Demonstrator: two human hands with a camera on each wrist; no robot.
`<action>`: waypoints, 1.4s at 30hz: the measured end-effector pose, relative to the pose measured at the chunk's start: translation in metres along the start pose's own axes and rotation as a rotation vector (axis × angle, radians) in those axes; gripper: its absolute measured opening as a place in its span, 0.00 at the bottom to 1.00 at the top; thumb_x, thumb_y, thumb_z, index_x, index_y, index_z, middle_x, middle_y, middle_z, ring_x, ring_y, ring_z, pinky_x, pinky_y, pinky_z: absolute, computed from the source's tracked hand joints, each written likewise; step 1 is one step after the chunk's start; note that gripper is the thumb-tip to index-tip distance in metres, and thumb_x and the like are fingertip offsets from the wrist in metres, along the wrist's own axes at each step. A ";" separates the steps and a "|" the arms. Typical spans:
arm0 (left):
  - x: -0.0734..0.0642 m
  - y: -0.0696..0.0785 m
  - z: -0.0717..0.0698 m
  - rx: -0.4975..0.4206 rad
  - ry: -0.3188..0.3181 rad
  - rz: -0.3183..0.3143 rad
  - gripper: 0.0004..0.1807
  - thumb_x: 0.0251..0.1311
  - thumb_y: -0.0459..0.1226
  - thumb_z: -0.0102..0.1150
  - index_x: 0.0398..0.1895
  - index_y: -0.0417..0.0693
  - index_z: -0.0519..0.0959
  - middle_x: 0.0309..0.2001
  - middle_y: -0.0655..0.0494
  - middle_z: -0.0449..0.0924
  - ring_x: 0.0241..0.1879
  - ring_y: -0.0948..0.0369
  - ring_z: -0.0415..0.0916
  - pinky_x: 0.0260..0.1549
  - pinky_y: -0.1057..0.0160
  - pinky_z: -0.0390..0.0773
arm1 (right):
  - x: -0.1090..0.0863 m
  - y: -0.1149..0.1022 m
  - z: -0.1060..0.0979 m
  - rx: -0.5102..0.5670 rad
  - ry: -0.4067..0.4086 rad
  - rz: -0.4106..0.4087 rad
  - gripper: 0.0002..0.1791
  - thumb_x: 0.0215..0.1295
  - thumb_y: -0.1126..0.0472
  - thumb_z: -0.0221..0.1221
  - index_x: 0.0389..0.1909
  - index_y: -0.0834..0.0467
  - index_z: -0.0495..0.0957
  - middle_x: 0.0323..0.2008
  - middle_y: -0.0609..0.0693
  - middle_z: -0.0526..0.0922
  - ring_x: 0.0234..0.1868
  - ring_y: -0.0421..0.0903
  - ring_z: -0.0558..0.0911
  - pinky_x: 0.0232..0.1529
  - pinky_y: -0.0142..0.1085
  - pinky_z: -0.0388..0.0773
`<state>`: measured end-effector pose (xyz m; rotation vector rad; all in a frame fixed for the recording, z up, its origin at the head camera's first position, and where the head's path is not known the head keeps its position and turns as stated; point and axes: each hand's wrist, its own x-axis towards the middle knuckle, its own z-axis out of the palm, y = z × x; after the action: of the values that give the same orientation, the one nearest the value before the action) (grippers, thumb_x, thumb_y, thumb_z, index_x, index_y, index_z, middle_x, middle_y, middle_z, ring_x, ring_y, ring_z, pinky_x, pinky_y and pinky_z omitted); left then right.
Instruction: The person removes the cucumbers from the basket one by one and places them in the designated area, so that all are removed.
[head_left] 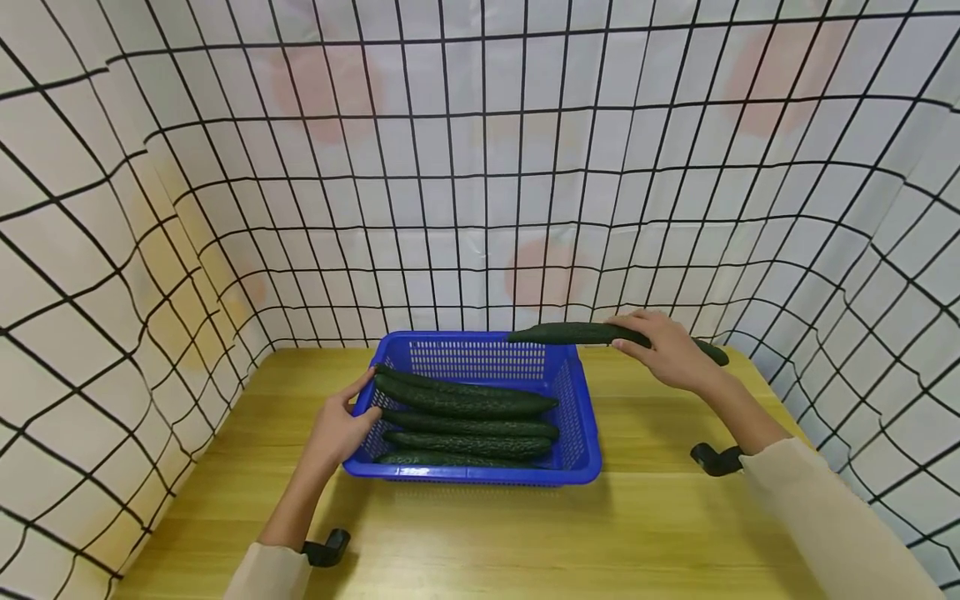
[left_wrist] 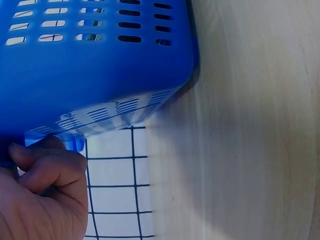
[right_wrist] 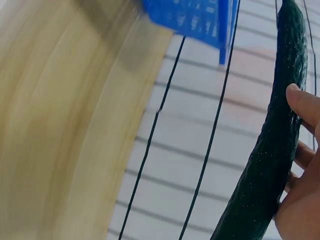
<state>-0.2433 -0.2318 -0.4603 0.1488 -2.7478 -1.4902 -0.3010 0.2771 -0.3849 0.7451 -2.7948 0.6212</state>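
A blue plastic basket (head_left: 480,476) with slotted walls stands on the wooden table, several long dark green cucumbers (head_left: 468,404) lying crosswise inside it. At the basket's left end my left hand (head_left: 341,427) grips the rim, the thumb and fingers curled about it in the left wrist view. My right hand (head_left: 663,352) holds another cucumber (right_wrist: 267,150) in the air, to the right of the basket and above the table. This cucumber lies nearly level, and its left tip reaches over the basket's back right corner. The palm hides part of its length.
Black wire grid (head_left: 483,175) with pale sheeting behind it encloses the wooden table (head_left: 480,542) at the back and both sides. A black wrist mount (head_left: 717,460) shows at the right wrist, and another black mount (head_left: 327,547) at the left.
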 end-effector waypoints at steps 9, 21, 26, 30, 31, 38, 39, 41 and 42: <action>-0.001 0.000 -0.001 -0.002 -0.006 0.001 0.40 0.62 0.39 0.61 0.79 0.68 0.63 0.47 0.35 0.85 0.32 0.55 0.83 0.28 0.60 0.84 | -0.031 0.039 -0.012 -0.031 0.011 0.046 0.27 0.78 0.54 0.56 0.71 0.63 0.71 0.61 0.67 0.76 0.62 0.70 0.71 0.57 0.68 0.67; -0.001 0.002 -0.004 0.018 -0.009 0.011 0.42 0.61 0.37 0.64 0.79 0.68 0.63 0.45 0.36 0.85 0.31 0.56 0.83 0.29 0.58 0.85 | -0.062 0.104 0.000 -0.051 -0.047 0.129 0.29 0.78 0.53 0.55 0.72 0.65 0.69 0.66 0.73 0.69 0.65 0.75 0.66 0.58 0.72 0.64; -0.002 0.004 -0.003 -0.004 -0.012 0.008 0.43 0.59 0.36 0.65 0.79 0.68 0.64 0.48 0.33 0.85 0.33 0.55 0.84 0.29 0.58 0.85 | -0.064 0.126 0.016 -0.048 -0.048 0.092 0.28 0.76 0.55 0.58 0.70 0.66 0.71 0.65 0.73 0.72 0.64 0.75 0.69 0.57 0.71 0.66; -0.003 0.005 -0.001 -0.016 -0.010 0.004 0.43 0.59 0.35 0.66 0.79 0.68 0.64 0.51 0.31 0.84 0.37 0.52 0.85 0.31 0.56 0.86 | -0.063 0.133 0.028 -0.032 -0.057 0.071 0.27 0.76 0.57 0.58 0.69 0.67 0.72 0.64 0.74 0.72 0.64 0.75 0.68 0.58 0.71 0.65; -0.004 0.005 -0.001 -0.018 -0.009 0.001 0.44 0.59 0.35 0.66 0.79 0.68 0.64 0.51 0.31 0.84 0.37 0.52 0.85 0.32 0.56 0.87 | -0.062 0.134 0.031 -0.028 -0.068 0.075 0.27 0.76 0.56 0.58 0.69 0.67 0.72 0.64 0.74 0.72 0.64 0.75 0.68 0.59 0.71 0.65; -0.004 0.005 -0.001 -0.027 -0.003 -0.009 0.44 0.59 0.35 0.65 0.79 0.69 0.63 0.51 0.32 0.84 0.38 0.52 0.85 0.34 0.55 0.87 | -0.058 0.141 0.049 -0.028 -0.076 0.054 0.26 0.75 0.56 0.59 0.68 0.65 0.74 0.64 0.73 0.73 0.63 0.75 0.70 0.58 0.72 0.66; -0.004 0.005 -0.001 -0.031 -0.004 -0.006 0.44 0.59 0.35 0.65 0.79 0.68 0.63 0.51 0.32 0.84 0.38 0.52 0.85 0.33 0.55 0.87 | -0.058 0.142 0.052 -0.027 -0.073 0.052 0.26 0.75 0.56 0.59 0.68 0.65 0.74 0.63 0.73 0.74 0.63 0.75 0.70 0.58 0.72 0.67; -0.004 0.004 -0.001 -0.033 0.001 -0.003 0.44 0.58 0.34 0.65 0.79 0.68 0.64 0.50 0.32 0.84 0.37 0.52 0.85 0.32 0.55 0.87 | -0.057 0.144 0.056 -0.027 -0.076 0.048 0.25 0.75 0.57 0.59 0.67 0.65 0.74 0.63 0.72 0.75 0.62 0.75 0.71 0.57 0.71 0.68; -0.004 0.004 0.000 -0.035 0.004 -0.003 0.44 0.58 0.34 0.65 0.79 0.68 0.64 0.50 0.32 0.84 0.37 0.52 0.85 0.32 0.55 0.87 | -0.057 0.145 0.057 -0.027 -0.082 0.052 0.25 0.75 0.57 0.59 0.67 0.65 0.74 0.63 0.72 0.75 0.62 0.75 0.71 0.57 0.71 0.68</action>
<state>-0.2401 -0.2298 -0.4566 0.1553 -2.7180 -1.5359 -0.3301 0.3903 -0.5023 0.7107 -2.8997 0.5733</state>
